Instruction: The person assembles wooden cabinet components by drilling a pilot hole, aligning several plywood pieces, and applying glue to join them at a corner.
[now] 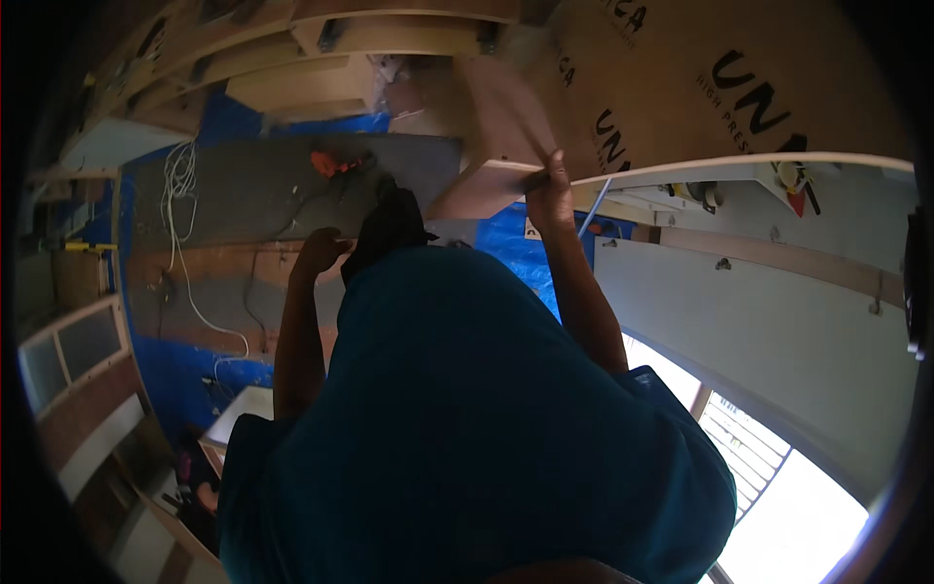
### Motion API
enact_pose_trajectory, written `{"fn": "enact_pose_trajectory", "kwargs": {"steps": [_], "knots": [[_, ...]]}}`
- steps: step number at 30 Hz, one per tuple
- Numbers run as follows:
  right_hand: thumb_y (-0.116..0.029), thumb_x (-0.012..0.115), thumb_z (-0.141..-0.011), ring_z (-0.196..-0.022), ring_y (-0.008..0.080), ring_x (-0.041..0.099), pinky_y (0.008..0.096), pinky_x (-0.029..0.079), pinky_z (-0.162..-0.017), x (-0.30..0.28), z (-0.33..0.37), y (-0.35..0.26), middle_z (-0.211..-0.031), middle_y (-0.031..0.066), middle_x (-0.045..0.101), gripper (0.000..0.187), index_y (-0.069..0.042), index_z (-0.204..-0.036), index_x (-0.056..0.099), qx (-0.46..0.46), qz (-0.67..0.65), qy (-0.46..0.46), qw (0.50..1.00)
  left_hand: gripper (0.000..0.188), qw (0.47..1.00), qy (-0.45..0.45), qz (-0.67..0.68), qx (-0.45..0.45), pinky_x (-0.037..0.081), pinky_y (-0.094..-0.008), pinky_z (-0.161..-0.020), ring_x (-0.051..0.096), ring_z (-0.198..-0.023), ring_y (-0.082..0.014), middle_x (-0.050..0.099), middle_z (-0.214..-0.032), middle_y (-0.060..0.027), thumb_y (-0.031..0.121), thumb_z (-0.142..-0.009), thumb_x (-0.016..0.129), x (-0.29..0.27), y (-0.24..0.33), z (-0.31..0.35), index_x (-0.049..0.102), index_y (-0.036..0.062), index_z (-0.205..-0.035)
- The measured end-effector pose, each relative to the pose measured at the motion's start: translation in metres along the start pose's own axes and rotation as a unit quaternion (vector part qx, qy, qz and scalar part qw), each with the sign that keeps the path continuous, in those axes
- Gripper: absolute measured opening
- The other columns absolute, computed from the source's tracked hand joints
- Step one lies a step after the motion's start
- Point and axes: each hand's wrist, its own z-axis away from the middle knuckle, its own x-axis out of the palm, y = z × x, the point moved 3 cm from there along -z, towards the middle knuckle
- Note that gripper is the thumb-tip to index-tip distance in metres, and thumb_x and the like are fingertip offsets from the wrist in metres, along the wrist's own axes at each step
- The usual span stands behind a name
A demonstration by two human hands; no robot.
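My right hand [552, 200] is closed on the near right edge of a light wooden panel piece [511, 112], its thumb pointing up. The piece has two faces meeting at a corner; whether it is a box or joined boards I cannot tell. To the left, my left hand [321, 253] hangs beside my dark trouser leg [389, 224]. Its fingers are loosely bent and slightly apart, and nothing shows in them, though it is in shadow. Beyond that hand an orange power tool [329, 164] lies on a grey board [277, 175].
A large brown printed sheet [671, 88] stands at the right, above a white cabinet panel [749, 263]. White cable [180, 180] lies coiled at left. Blue tarp [516, 243] covers parts of the floor. Wooden carcasses [389, 34] line the far side. Another person [199, 487] is at lower left.
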Motion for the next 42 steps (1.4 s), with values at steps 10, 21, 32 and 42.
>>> {"fn": "enact_pose_trajectory", "kwargs": {"steps": [10,21,32,42], "knots": [[-0.019,0.066,-0.097,-0.127,0.0258,0.059,0.0401,0.045,-0.112,-0.041,-0.084,-0.002,-0.135,0.0111,0.064,0.046,-0.001,-0.139,0.061,-0.128,0.148,0.181,0.964,0.052,0.948,-0.209,0.132,0.200,0.056,-0.0362,-0.091,0.072,-0.101,-0.0227,0.076,-0.118,-0.0128,0.030,-0.098,0.075,-0.089,0.199,-0.213,0.064,-0.0011,-0.138],[-0.038,0.057,-0.103,-0.130,0.0325,0.059,0.0482,0.048,-0.114,0.081,-0.166,-0.054,-0.143,0.0182,0.060,0.057,-0.002,-0.147,0.053,-0.103,-0.102,0.255,0.956,0.043,0.858,-0.353,0.262,0.266,0.052,-0.0296,-0.082,0.067,-0.110,-0.0133,0.072,-0.115,-0.0029,0.040,-0.106,0.067,-0.161,0.312,-0.313,0.069,0.0052,-0.131],[-0.040,0.035,-0.111,-0.143,0.0333,0.052,0.0541,0.040,-0.121,0.119,-0.205,-0.056,-0.153,0.0195,0.056,0.059,-0.003,-0.155,0.047,-0.083,-0.212,0.165,0.960,0.039,0.767,-0.298,0.539,0.181,0.054,-0.0298,-0.076,0.067,-0.091,-0.0123,0.071,-0.110,-0.0017,0.025,-0.104,0.070,-0.194,0.314,-0.316,0.063,0.0043,-0.136],[-0.026,0.061,-0.103,-0.136,0.0265,0.054,0.0435,0.039,-0.116,0.170,-0.157,-0.038,-0.144,0.0135,0.063,0.047,-0.002,-0.144,0.056,-0.170,-0.039,0.066,0.982,0.028,0.726,-0.378,0.541,0.193,0.053,-0.0402,-0.092,0.066,-0.105,-0.0205,0.067,-0.109,-0.0038,0.015,-0.103,0.066,-0.204,0.271,-0.360,0.063,0.0060,-0.129]]}}
